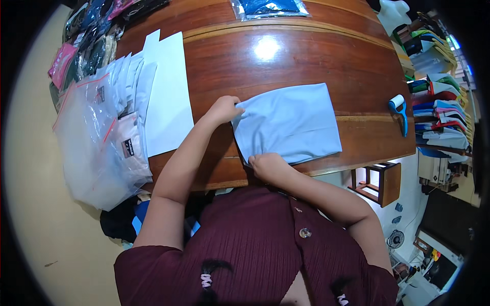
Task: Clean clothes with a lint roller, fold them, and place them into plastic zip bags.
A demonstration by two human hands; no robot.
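Note:
A folded light-blue fabric garment [293, 120] lies on the wooden table [226, 57] right in front of me, with soft creases across its left half. At its far left corner, my left hand [225, 109] pinches the cloth between thumb and fingers. The near left corner is held by my right hand [270, 167], whose fingers are curled over the edge at the table's front. Both hands are on the same left side of the garment. Left of my left hand, a white sheet of card or paper [168, 95] lies flat, with another white piece partly under or beside it.
Clear plastic bags [86, 149] and white packed garments [132, 84] cover the left edge. Bagged clothes [90, 38] are piled at the far left. A bagged blue garment [270, 7] lies at the far edge. Right are a blue lint roller [402, 111], a stool [388, 183] and hanging clothes [444, 114].

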